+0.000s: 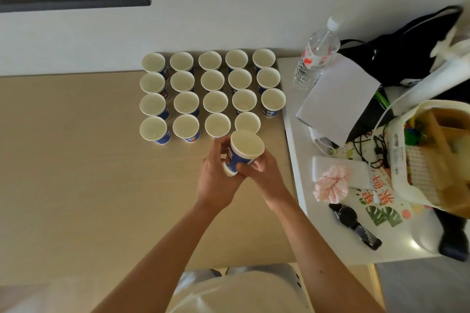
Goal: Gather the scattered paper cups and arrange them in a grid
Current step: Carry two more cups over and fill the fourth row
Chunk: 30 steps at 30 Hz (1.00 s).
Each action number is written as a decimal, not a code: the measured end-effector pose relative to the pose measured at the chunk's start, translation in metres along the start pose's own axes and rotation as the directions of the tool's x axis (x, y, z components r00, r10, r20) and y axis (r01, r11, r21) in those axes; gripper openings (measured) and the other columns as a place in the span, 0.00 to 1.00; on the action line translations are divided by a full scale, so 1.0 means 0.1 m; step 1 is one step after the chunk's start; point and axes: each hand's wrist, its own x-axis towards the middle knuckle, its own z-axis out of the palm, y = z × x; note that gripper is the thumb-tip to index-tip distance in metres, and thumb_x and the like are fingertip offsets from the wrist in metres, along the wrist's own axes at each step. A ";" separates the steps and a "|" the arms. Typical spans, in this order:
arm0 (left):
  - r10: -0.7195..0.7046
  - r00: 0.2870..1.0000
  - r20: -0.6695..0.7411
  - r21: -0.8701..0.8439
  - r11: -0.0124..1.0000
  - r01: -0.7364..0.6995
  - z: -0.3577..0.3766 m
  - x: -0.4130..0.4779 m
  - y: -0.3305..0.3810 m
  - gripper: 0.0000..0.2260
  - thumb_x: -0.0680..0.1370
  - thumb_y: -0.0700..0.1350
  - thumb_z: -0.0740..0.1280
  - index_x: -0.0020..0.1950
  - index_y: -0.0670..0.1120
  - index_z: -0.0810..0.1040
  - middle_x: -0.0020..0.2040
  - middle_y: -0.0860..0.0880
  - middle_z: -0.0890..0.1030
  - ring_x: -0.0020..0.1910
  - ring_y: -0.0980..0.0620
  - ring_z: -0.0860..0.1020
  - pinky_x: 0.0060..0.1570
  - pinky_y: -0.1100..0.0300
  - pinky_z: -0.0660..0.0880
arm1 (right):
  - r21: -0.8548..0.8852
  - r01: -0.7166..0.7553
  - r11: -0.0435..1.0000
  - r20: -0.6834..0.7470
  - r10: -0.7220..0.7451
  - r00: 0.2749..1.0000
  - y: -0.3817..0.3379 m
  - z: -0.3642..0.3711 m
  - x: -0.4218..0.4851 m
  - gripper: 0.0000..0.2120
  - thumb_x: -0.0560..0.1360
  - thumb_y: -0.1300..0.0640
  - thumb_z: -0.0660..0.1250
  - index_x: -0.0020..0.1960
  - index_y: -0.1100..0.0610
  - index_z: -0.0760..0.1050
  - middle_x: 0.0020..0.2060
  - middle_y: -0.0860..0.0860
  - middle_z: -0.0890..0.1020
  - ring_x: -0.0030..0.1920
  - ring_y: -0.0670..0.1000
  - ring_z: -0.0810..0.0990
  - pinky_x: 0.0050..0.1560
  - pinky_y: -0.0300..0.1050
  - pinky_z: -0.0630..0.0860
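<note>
Just in front of the grid of paper cups [215, 101], off its near right corner, both hands hold a blue-and-white cup [245, 151] tilted above the desk [76, 160]. The left hand [216, 178] wraps curled fingers round its lower part. The right hand [267, 175] pinches its side, thumb on the blue wall. It may be a nested stack; the base is blurred. The grid stands upright, three rows of five and a near row of four. A water bottle [316, 56] lies right of the grid.

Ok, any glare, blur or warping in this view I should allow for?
Head view: wide-angle warp leans the outer paper cups outward; blur smears the far-right tote bag; glare spot on the white side table by the watch; held cup is sharp.
</note>
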 end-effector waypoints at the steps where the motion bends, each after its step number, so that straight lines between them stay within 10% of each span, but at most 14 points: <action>1: 0.011 1.000 0.013 0.011 1.000 -0.011 0.02 0.03 0.00 0.29 0.66 0.35 0.78 0.64 0.45 0.73 0.55 0.57 0.81 0.52 0.62 0.80 0.50 0.68 0.76 | -0.002 0.004 1.000 -0.026 -0.004 1.000 -0.02 0.00 0.01 0.28 0.67 0.59 0.78 0.65 0.54 0.75 0.56 0.49 0.84 0.58 0.49 0.82 0.54 0.39 0.78; 6: 0.013 0.995 0.102 0.109 0.994 -0.024 0.04 0.08 0.01 0.34 0.67 0.40 0.80 0.70 0.47 0.70 0.65 0.55 0.76 0.62 0.56 0.76 0.60 0.61 0.73 | -0.107 0.023 0.994 -0.275 -0.051 0.960 -0.07 -0.11 0.08 0.30 0.62 0.52 0.79 0.62 0.58 0.76 0.53 0.55 0.83 0.51 0.51 0.83 0.51 0.45 0.79; 11: -0.039 0.998 0.054 0.133 0.991 0.032 -0.08 0.01 -0.08 0.31 0.69 0.41 0.79 0.69 0.47 0.71 0.65 0.54 0.75 0.61 0.57 0.75 0.61 0.56 0.74 | -0.195 -0.032 0.980 -0.653 -0.105 0.750 0.13 -0.22 0.24 0.23 0.62 0.49 0.80 0.48 0.46 0.70 0.44 0.50 0.79 0.43 0.46 0.79 0.46 0.44 0.77; 30: -0.117 0.992 -0.050 0.103 0.987 0.121 -0.33 -0.18 -0.40 0.22 0.73 0.41 0.76 0.65 0.50 0.75 0.61 0.57 0.78 0.59 0.59 0.78 0.52 0.63 0.77 | -0.373 -0.247 0.894 -0.798 -0.173 0.577 0.54 -0.18 0.88 0.27 0.71 0.56 0.76 0.67 0.59 0.72 0.49 0.47 0.80 0.46 0.46 0.77 0.48 0.41 0.71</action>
